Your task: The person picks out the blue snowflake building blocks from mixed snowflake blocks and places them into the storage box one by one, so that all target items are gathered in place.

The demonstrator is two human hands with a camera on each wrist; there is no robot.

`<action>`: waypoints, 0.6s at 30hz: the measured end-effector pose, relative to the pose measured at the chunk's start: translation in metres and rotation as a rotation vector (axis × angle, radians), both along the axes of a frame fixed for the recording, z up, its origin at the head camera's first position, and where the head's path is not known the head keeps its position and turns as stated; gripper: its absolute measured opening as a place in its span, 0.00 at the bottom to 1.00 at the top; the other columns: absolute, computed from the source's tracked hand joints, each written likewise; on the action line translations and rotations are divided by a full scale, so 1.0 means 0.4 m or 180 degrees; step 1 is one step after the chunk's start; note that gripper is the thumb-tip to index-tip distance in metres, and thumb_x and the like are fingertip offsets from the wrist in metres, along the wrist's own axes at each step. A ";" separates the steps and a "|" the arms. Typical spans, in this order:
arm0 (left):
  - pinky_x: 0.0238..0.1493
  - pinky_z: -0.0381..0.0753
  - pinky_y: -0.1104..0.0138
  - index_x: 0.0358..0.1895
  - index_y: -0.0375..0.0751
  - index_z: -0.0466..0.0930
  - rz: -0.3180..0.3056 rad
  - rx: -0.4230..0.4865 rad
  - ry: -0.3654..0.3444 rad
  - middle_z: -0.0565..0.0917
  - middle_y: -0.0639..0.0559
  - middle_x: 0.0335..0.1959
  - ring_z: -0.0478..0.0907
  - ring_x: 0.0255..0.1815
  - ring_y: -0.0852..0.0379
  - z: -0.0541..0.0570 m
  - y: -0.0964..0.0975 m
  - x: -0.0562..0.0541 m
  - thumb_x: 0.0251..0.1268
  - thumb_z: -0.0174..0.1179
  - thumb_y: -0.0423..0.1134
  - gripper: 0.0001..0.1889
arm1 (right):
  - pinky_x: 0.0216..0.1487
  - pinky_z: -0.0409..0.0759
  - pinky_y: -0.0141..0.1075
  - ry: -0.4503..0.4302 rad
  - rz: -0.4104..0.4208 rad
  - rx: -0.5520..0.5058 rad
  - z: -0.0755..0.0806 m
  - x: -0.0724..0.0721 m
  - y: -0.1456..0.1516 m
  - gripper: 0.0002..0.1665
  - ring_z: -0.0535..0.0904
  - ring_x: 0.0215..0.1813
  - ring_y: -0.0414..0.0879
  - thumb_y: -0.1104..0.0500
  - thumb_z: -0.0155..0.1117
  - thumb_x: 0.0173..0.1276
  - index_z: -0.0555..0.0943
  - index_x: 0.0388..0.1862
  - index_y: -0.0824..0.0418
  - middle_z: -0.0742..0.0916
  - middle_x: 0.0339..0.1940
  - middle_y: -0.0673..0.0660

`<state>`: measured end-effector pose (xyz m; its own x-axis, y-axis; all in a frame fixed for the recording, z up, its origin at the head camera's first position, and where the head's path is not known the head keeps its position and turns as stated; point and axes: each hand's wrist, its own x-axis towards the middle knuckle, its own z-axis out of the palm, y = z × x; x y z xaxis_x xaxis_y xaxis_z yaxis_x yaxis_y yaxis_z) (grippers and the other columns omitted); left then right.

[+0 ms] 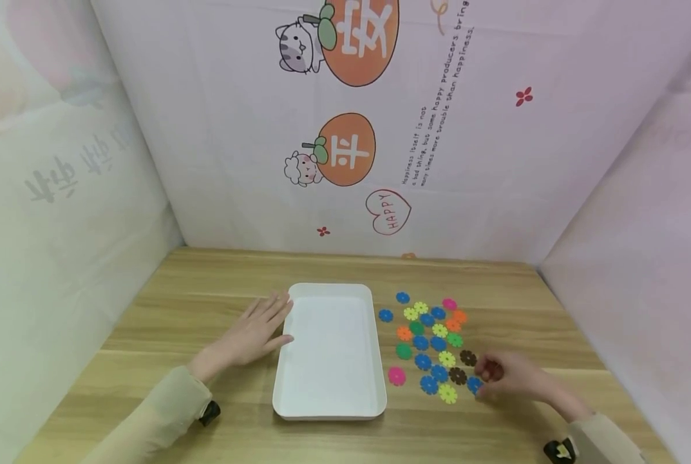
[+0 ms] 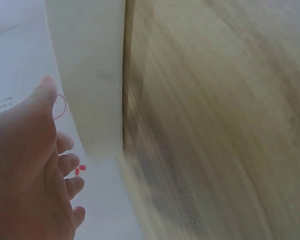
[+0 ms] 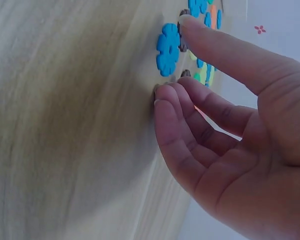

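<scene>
A white rectangular tray (image 1: 331, 354) lies on the wooden table, its inside bare. At its left edge my left hand (image 1: 256, 332) has its fingers spread, fingertips right at the rim; the left wrist view shows the thumb beside the tray's outer wall (image 2: 92, 75). Several flower-shaped plastic discs in many colours lie right of the tray. Around the nearest blue disc (image 3: 168, 50), my right hand (image 1: 510, 376) has its thumb above and its bent fingers below, with a gap between. The blue disc lies on the table, near two brown discs (image 1: 458, 376).
Yellow discs (image 1: 447, 394), green discs (image 1: 404, 351), orange discs (image 1: 404, 333) and pink discs (image 1: 397, 376) are scattered among more blue ones. A printed white cloth (image 1: 467, 212) hangs behind the wooden table (image 1: 229, 412) and along both sides.
</scene>
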<state>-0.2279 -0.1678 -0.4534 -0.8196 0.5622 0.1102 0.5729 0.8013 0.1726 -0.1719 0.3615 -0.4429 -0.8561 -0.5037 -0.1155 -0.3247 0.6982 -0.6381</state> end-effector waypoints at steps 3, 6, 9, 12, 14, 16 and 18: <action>0.78 0.50 0.37 0.78 0.35 0.53 -0.0013 -0.0041 -0.0031 0.53 0.39 0.81 0.50 0.81 0.37 -0.008 0.001 0.002 0.76 0.47 0.58 0.39 | 0.35 0.81 0.26 0.0021 -0.0010 0.0026 -0.006 0.003 -0.004 0.21 0.76 0.33 0.30 0.55 0.79 0.52 0.80 0.38 0.63 0.84 0.33 0.53; 0.78 0.51 0.38 0.78 0.34 0.53 -0.0022 -0.0066 -0.0060 0.53 0.39 0.81 0.51 0.81 0.38 -0.015 0.002 0.005 0.76 0.46 0.59 0.39 | 0.34 0.80 0.26 0.0025 -0.0012 0.0054 -0.013 0.005 -0.004 0.21 0.75 0.33 0.30 0.55 0.79 0.51 0.79 0.38 0.63 0.84 0.33 0.53; 0.79 0.50 0.39 0.78 0.33 0.53 -0.0023 -0.0062 -0.0062 0.54 0.39 0.80 0.52 0.81 0.39 -0.019 0.003 0.006 0.76 0.46 0.59 0.39 | 0.34 0.80 0.26 0.0040 0.0002 0.0042 -0.019 0.005 -0.002 0.20 0.75 0.33 0.30 0.56 0.78 0.51 0.79 0.37 0.63 0.84 0.33 0.53; 0.79 0.50 0.39 0.77 0.33 0.53 -0.0019 -0.0070 -0.0049 0.55 0.38 0.80 0.52 0.81 0.39 -0.022 0.003 0.006 0.76 0.46 0.59 0.39 | 0.34 0.80 0.26 0.0066 0.0019 0.0016 -0.025 0.004 0.000 0.19 0.75 0.33 0.30 0.57 0.78 0.50 0.79 0.36 0.63 0.84 0.33 0.53; 0.79 0.50 0.39 0.78 0.33 0.53 -0.0018 -0.0075 -0.0045 0.55 0.39 0.80 0.52 0.81 0.40 -0.024 0.003 0.006 0.76 0.46 0.59 0.39 | 0.33 0.79 0.26 0.0105 0.0037 0.0003 -0.028 0.002 0.001 0.18 0.74 0.33 0.30 0.58 0.78 0.51 0.79 0.35 0.63 0.84 0.32 0.52; 0.79 0.50 0.40 0.78 0.33 0.53 -0.0021 -0.0081 -0.0028 0.55 0.39 0.80 0.52 0.81 0.40 -0.025 0.002 0.004 0.77 0.45 0.59 0.39 | 0.32 0.79 0.26 0.0158 0.0054 -0.0004 -0.030 0.000 0.002 0.18 0.74 0.33 0.30 0.59 0.78 0.50 0.78 0.34 0.63 0.84 0.32 0.52; 0.79 0.51 0.40 0.78 0.33 0.53 -0.0028 -0.0087 0.0005 0.55 0.39 0.80 0.52 0.81 0.41 -0.025 0.001 0.002 0.77 0.46 0.59 0.39 | 0.32 0.79 0.26 0.0211 0.0062 0.0014 -0.030 -0.001 0.002 0.18 0.74 0.32 0.30 0.59 0.78 0.50 0.78 0.34 0.63 0.83 0.31 0.51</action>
<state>-0.2270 -0.1673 -0.4634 -0.8145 0.5722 0.0962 0.5802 0.8006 0.1499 -0.1725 0.3623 -0.4551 -0.8521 -0.5199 -0.0610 -0.3797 0.6940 -0.6117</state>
